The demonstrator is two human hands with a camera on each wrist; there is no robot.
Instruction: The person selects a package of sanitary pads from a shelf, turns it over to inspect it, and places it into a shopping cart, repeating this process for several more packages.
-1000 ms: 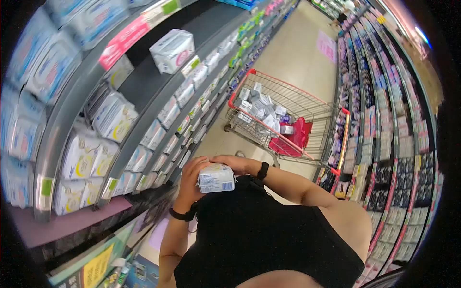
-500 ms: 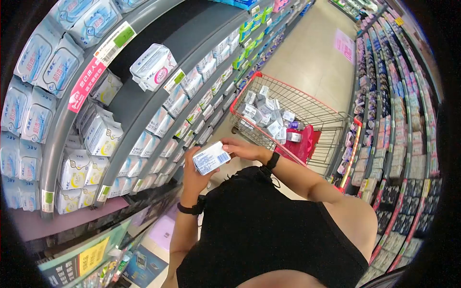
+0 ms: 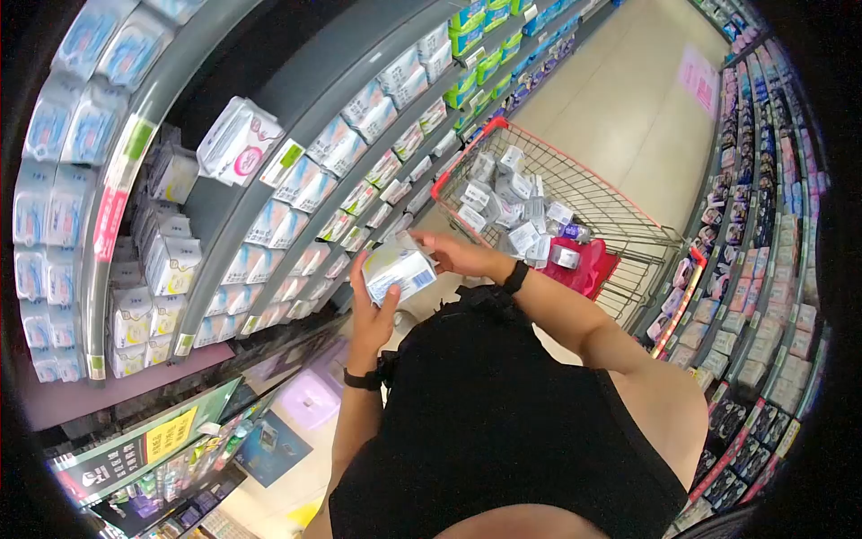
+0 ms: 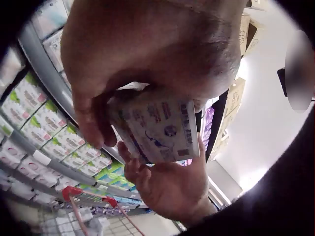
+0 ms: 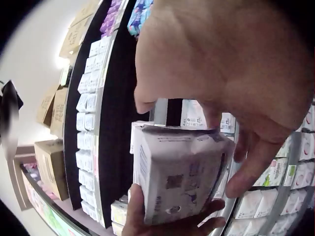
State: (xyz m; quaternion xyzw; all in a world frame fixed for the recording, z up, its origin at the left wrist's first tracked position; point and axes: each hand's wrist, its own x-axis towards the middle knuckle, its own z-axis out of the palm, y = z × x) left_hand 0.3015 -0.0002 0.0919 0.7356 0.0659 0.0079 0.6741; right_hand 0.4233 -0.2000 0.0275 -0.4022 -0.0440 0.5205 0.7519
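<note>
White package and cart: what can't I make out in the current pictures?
Left grip, head view: its far side is hidden by the white package.
White package, left wrist view: its upper part is covered by the left grip.
Cart, head view: part of its floor is hidden by piled packages.
Cart, left wrist view: cut off by the bottom edge.
Goods on the right-hand shelves, head view: labels too small to read.

Sleeveless black top [image 3: 503,422], two black wristbands [image 3: 516,277].
</note>
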